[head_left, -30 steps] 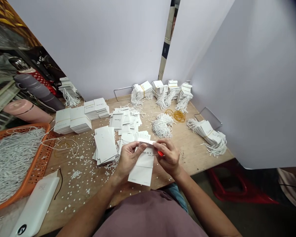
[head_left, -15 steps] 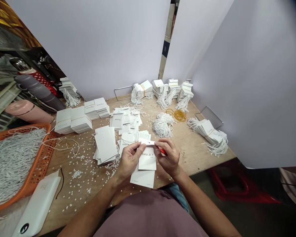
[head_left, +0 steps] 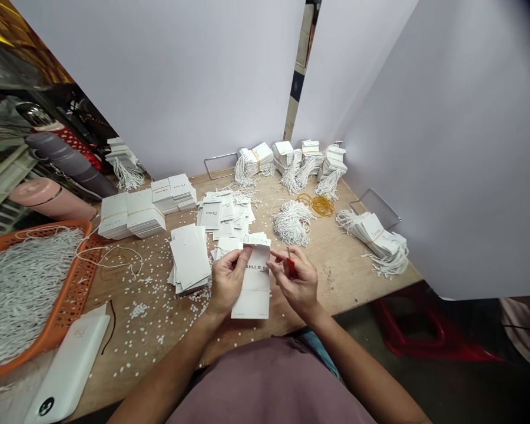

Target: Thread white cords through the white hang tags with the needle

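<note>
Two rectangular card tags (head_left: 256,279) | left hand (head_left: 226,284) pinching them | right hand (head_left: 299,284) gripping red object (head_left: 291,267)

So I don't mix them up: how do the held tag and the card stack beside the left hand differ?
The held tag bears large SHUI.B.Y lettering; the card stack shows none that large on top. The held tag is in the left hand; the card stack lies on the table. Both are white.

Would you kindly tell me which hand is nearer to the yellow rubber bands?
The right hand, below the yellow rubber bands in the picture; the left hand is farther off, down to their left.
</note>
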Tool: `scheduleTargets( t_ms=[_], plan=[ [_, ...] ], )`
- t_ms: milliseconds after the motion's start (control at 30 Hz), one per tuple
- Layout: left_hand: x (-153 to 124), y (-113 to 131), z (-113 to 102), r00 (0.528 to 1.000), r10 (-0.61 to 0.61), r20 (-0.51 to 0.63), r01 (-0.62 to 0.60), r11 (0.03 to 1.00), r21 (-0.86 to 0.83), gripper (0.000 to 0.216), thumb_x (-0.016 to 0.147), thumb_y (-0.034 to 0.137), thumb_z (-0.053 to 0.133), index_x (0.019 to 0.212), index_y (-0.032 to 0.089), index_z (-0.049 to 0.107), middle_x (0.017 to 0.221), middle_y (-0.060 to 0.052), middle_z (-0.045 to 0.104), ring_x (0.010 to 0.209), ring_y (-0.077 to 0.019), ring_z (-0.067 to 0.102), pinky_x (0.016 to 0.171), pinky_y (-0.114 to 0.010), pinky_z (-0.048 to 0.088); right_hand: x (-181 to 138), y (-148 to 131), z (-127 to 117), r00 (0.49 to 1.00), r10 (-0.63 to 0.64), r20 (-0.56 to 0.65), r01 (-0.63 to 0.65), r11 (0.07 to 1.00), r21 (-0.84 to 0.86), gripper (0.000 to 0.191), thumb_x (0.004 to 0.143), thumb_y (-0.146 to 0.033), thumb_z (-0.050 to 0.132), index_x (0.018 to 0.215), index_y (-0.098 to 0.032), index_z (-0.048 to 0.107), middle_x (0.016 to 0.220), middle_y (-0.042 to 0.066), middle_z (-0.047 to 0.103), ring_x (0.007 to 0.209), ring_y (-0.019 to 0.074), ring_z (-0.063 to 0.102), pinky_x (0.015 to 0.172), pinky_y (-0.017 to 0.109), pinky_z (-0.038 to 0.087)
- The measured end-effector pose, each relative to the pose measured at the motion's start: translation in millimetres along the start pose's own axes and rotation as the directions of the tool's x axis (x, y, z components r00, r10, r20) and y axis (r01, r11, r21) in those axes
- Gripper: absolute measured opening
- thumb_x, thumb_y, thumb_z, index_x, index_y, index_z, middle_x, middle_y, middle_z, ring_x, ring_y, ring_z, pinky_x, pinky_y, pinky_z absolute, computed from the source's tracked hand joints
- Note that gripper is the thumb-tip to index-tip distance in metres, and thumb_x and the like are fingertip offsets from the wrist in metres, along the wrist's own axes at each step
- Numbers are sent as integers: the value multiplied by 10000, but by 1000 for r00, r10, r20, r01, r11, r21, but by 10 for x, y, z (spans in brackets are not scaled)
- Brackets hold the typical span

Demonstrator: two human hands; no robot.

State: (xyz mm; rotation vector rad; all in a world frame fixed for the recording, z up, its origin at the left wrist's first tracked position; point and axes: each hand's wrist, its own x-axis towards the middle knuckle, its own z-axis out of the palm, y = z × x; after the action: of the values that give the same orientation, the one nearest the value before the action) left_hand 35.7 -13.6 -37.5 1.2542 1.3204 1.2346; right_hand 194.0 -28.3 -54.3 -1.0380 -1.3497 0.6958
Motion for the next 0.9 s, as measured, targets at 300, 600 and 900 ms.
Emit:
scheduleTargets(
  t_ms=[300, 600, 900],
  plan=[
    [-16, 56, 59, 996, -45, 82, 52, 995, -89, 414, 898, 500, 623, 682, 147, 632, 588, 15, 529, 536, -107, 467, 474, -211, 377, 127, 45, 13, 979, 192, 68, -188, 980, -56, 139, 902, -330, 656, 860, -198, 637, 674, -34, 501, 513, 98, 414, 466, 239, 387],
    [-21, -50, 52, 996, -70, 47, 79, 974, -213, 327, 809, 424, 757, 982, 148, 797, 979, -66, 761, 831, -189, 679, 739, -274, 559, 165, 72, -29, 987, -67, 149, 93, 980, -176, 204, 867, -332, 727, 1027, -212, 765, 975, 91, 683, 891, 204, 664, 776, 342, 549],
    [-28, -183, 30, 993, -121, 6, 118, 952, -284, 344, 742, 359, 830, 1034, 181, 793, 1064, -93, 776, 941, -218, 710, 855, -322, 561, 98, 28, -1, 929, 277, 244, -310, 944, 109, 245, 847, -392, 735, 993, -208, 805, 1008, 92, 721, 926, 207, 688, 798, 327, 553]
  ],
)
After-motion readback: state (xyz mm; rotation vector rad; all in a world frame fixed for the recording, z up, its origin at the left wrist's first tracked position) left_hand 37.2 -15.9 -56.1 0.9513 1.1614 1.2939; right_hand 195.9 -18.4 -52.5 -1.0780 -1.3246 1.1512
